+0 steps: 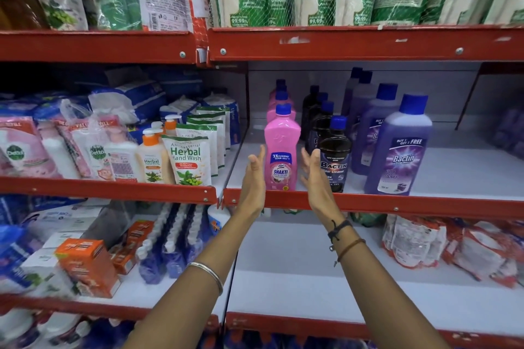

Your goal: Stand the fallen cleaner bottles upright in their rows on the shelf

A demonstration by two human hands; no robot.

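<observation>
Head view showed both hands released and flat, the left hand (pixel 254 176) and right hand (pixel 313 174) flanking, apparently not touching, the pink bottle (pixel 281 150) standing upright at the front edge of the shelf (pixel 368 202), heading its row. Its label read "SHAKTI" and "2X CLEANING"; the neighbouring dark bottle (pixel 334 154) read "BACTIN Floor Cleaner". Full and smooth-sided, the pink bottle likely handled heavy and slippery, best gripped around its lower body.

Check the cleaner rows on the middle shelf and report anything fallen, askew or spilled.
Nothing stands out. The pink bottles, black bottles and purple bottles all stand upright in their rows. The left hand and right hand flank the front pink bottle, open.
</observation>
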